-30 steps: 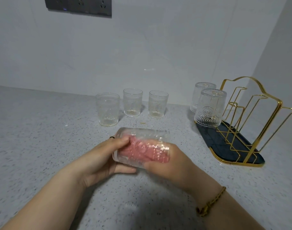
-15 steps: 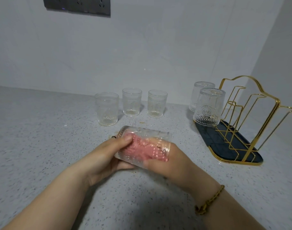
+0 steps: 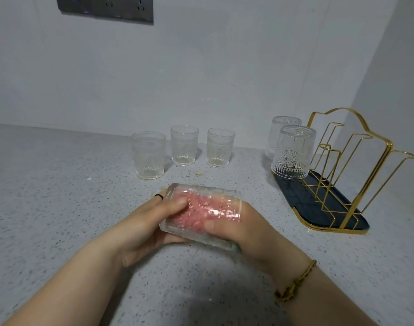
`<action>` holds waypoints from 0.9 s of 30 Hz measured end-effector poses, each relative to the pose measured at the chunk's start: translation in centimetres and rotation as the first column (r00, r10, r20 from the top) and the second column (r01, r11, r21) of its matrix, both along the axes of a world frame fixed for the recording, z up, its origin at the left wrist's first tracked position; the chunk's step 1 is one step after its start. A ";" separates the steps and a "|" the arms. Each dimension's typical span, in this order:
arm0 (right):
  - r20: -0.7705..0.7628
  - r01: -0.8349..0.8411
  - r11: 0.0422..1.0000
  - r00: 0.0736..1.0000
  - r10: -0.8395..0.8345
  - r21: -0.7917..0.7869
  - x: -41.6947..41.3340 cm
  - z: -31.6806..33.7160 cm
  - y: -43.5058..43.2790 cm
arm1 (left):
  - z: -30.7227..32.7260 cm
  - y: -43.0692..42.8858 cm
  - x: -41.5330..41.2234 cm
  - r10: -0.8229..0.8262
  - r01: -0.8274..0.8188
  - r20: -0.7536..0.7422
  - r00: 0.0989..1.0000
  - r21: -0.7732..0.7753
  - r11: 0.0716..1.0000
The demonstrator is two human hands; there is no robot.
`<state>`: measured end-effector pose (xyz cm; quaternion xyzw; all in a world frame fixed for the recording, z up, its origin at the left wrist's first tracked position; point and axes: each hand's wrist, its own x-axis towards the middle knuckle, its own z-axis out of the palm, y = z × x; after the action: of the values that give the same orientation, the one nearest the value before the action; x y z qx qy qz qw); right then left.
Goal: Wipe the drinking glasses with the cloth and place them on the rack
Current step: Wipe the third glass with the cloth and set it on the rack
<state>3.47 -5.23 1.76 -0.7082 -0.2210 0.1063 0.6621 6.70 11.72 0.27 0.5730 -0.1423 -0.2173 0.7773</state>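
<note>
Embossed clear glass [image 3: 202, 192] sideways — left hand [image 3: 142, 229] clasping its thick base, right hand [image 3: 255, 229] inside, clutching crumpled pink cloth [image 3: 201, 211].

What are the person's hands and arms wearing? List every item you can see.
The left hand has a thin black ring on one finger. A gold-coloured chain bracelet circles the wrist of the right hand. No sleeves or gloves show.

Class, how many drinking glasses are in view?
6. Three upright glasses on the countertop; two inverted glasses on the gold rack; one held glass between left hand and right hand, pink cloth inside. None seems hidden.
</note>
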 end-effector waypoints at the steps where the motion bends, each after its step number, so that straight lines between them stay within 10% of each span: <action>1: -0.066 0.003 0.996 0.998 0.002 0.084 0.2 0.0 -0.2 | 0.0 0.2 0.1 -0.018 0.018 0.014 1.000 -0.013 1.000; 4: -0.122 -0.011 0.987 0.992 0.031 0.160 0.3 0.1 -0.4 | -0.3 0.3 0.3 0.018 -0.018 0.077 0.997 0.011 1.000; 11: 0.070 -0.025 0.962 0.997 0.046 -0.273 -0.5 -1.0 0.3 | -0.7 -1.0 -0.1 0.115 -0.104 -0.045 0.992 0.199 0.974; 21: -0.061 0.067 0.997 0.996 -0.066 0.023 -0.1 0.3 0.1 | -0.6 -0.4 0.3 0.060 -0.061 0.010 0.998 0.022 0.998; 27: 0.007 -0.032 0.972 0.999 0.034 -0.234 -0.8 -0.7 0.3 | -0.3 -0.6 -0.3 0.109 -0.102 -0.083 0.991 0.083 0.991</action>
<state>2.70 -4.94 1.09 -0.7780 -0.2223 0.1386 0.5710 6.44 11.09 -0.07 0.5996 -0.0690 -0.2063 0.7702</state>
